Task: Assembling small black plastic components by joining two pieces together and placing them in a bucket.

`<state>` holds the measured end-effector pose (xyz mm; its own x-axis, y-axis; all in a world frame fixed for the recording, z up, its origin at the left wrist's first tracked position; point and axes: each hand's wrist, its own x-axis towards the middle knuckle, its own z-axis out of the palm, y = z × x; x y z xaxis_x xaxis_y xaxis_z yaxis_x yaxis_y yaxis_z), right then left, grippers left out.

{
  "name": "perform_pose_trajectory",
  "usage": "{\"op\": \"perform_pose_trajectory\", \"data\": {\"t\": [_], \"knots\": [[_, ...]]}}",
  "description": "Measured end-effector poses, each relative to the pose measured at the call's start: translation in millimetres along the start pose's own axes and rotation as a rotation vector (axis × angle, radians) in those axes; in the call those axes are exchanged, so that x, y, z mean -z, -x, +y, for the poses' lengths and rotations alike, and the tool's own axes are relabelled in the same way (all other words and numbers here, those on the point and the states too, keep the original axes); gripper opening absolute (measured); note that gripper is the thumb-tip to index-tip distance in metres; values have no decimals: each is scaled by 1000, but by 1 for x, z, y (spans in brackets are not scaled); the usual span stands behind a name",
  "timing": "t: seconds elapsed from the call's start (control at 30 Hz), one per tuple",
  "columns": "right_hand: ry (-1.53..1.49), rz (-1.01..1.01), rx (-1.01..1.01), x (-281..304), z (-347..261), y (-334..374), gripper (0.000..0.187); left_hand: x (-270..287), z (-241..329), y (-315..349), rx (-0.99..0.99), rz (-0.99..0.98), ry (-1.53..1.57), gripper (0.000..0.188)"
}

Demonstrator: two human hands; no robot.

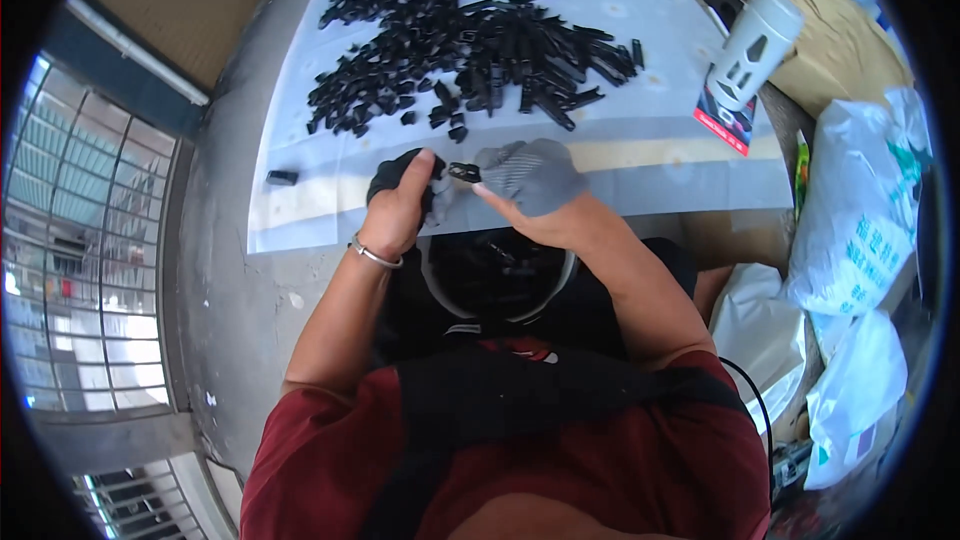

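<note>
My left hand [398, 202], bare with a silver bracelet at the wrist, grips a dark piece against its palm, thumb pointing up. My right hand [525, 180] wears a grey knit glove and pinches a small black plastic part [463, 173] between the two hands. Both hands are held together just above a round black bowl [497, 275] with a light rim on my lap. Beyond the hands a big heap of black plastic parts [470, 35] lies spread on a white sheet [620, 140].
One stray black part [282, 177] lies at the sheet's left edge. A white perforated cylinder [755, 45] stands at the right on a red and black card. White sacks [865, 230] pile up on the right. A metal window grille [90, 260] runs along the left.
</note>
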<state>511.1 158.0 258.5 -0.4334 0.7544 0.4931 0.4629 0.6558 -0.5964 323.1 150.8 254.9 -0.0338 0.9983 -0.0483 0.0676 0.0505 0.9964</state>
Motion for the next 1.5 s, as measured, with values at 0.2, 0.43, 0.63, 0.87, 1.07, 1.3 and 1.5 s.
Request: {"op": "perform_pose_trajectory", "data": {"t": [0.2, 0.43, 0.63, 0.87, 1.07, 1.3, 1.5], "knots": [[298, 26, 227, -25, -7, -12, 18, 21, 2, 1, -62, -69, -159, 41], [371, 18, 243, -33, -3, -9, 17, 4, 1, 0, -439, -47, -658, 35], [198, -211, 7, -18, -5, -9, 29, 24, 8, -2, -313, -358, -1021, 36], [715, 76, -75, 10, 67, -33, 20, -2, -7, -51, -661, 97, -1251, 24], [610, -86, -262, 16, 59, -35, 25, -14, -13, -67, -615, -27, -1298, 23], [661, -79, -207, 20, 54, -25, 24, -16, -16, -61, -602, -30, -1314, 22], [-10, 98, -133, 18, 48, -21, 23, -9, -5, -53, -490, -125, -1453, 21]]}}
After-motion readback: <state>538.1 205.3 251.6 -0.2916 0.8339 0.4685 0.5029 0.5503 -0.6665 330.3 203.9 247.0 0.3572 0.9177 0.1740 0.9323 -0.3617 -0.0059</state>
